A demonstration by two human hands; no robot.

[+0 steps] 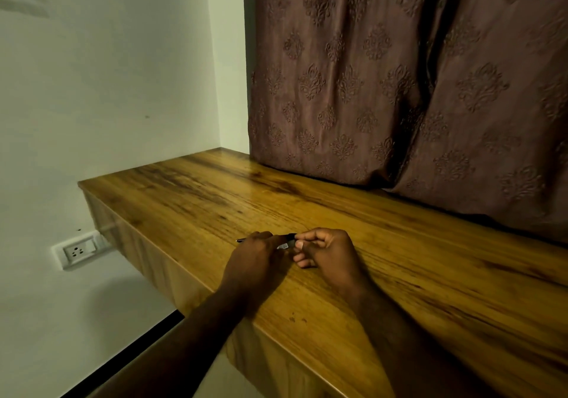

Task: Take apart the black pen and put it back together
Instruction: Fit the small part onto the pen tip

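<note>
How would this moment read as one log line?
left hand: holds pen | right hand: pinches pen end | pen: over desk | apart: cannot tell

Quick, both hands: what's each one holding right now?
Left hand: grips the black pen near its tip end.
Right hand: fingers pinch the pen's other end.

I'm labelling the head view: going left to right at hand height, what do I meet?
Socket → left hand → right hand. The pen, held in both hands, overlaps them, so it stays unplaced.
</note>
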